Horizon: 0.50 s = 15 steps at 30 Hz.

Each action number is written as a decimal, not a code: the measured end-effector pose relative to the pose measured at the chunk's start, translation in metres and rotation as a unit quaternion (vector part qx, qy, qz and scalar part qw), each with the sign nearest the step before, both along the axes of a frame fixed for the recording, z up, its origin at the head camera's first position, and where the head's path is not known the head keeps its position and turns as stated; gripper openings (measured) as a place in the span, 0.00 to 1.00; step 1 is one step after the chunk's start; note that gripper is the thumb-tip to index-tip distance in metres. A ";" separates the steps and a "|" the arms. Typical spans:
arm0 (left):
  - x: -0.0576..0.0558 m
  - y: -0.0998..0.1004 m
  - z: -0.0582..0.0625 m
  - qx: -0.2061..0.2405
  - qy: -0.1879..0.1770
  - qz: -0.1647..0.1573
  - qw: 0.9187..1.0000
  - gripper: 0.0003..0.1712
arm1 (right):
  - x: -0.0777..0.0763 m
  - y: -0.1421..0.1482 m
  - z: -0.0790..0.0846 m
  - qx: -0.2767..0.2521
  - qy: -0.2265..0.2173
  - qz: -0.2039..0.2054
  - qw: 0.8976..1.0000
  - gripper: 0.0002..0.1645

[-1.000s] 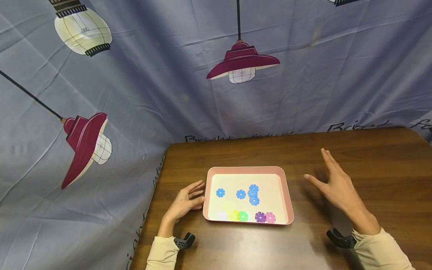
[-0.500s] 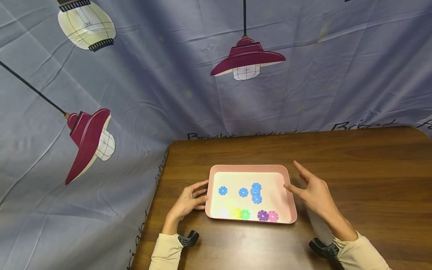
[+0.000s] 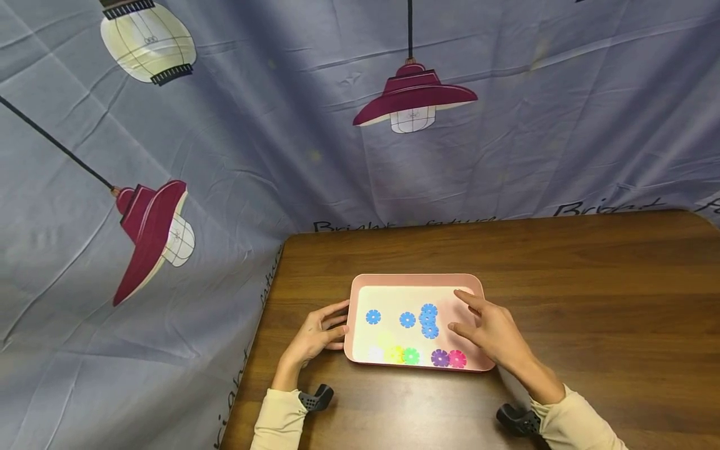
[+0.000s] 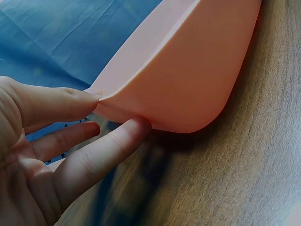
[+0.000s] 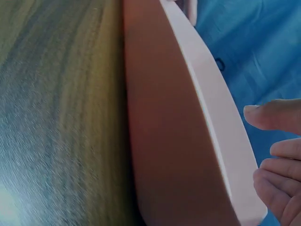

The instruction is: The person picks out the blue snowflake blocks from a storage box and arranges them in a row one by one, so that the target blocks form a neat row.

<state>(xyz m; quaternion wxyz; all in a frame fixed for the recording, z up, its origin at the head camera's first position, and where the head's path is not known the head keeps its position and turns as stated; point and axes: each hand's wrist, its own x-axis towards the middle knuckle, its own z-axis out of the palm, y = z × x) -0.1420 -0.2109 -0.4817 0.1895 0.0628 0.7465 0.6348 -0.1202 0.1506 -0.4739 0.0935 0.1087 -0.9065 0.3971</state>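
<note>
A pink tray (image 3: 419, 280) with a pale inside lies on the table. My left hand (image 3: 315, 332) touches its left end; in the left wrist view, fairly straight fingers (image 4: 89, 165) rest against the outer wall and rim. My right hand (image 3: 495, 334) reaches over the right rim with its thumb and fingers apart, holding nothing. Inside are notched plastic snowflake discs: a blue disc (image 3: 373, 317) at left, another blue disc (image 3: 407, 320) and a cluster of blue discs (image 3: 429, 322). Along the near side lie a yellow disc (image 3: 395, 354), green disc (image 3: 412, 356), purple disc (image 3: 440, 358) and pink disc (image 3: 457, 359).
The brown wooden table (image 3: 607, 294) extends to the right of the tray. A blue-grey curtain (image 3: 304, 137) printed with lamps hangs behind and at the left. Glare washes out the tray's near left part, where pale discs (image 3: 375, 354) barely show.
My right hand has moved left, from above the table at right to over the tray's right side. The left hand has closed in slightly on the tray's left edge. The discs look undisturbed.
</note>
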 end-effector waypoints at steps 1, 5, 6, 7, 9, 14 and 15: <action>0.000 0.000 0.000 0.000 0.000 0.000 1.000 0.33 | 0.000 -0.002 -0.001 -0.002 -0.003 0.003 1.000 0.38; -0.001 0.000 0.000 -0.001 -0.002 -0.001 1.000 0.33 | 0.001 -0.009 -0.007 -0.008 -0.009 0.018 1.000 0.38; 0.000 0.000 0.001 -0.001 -0.002 -0.001 1.000 0.33 | 0.001 -0.010 -0.008 -0.011 -0.013 0.021 1.000 0.38; 0.000 0.000 0.001 0.000 -0.003 -0.002 1.000 0.33 | 0.002 -0.012 -0.010 -0.013 -0.015 0.026 0.999 0.38; 0.000 0.000 0.001 0.001 -0.003 -0.003 1.000 0.33 | 0.003 -0.015 -0.012 -0.013 -0.018 0.031 0.999 0.37; 0.001 -0.001 0.001 0.005 -0.005 -0.003 1.000 0.33 | 0.005 -0.022 -0.016 -0.014 -0.027 0.035 0.999 0.37; 0.001 -0.001 0.001 0.005 -0.005 -0.002 1.000 0.33 | 0.006 -0.023 -0.016 -0.014 -0.029 0.037 0.999 0.36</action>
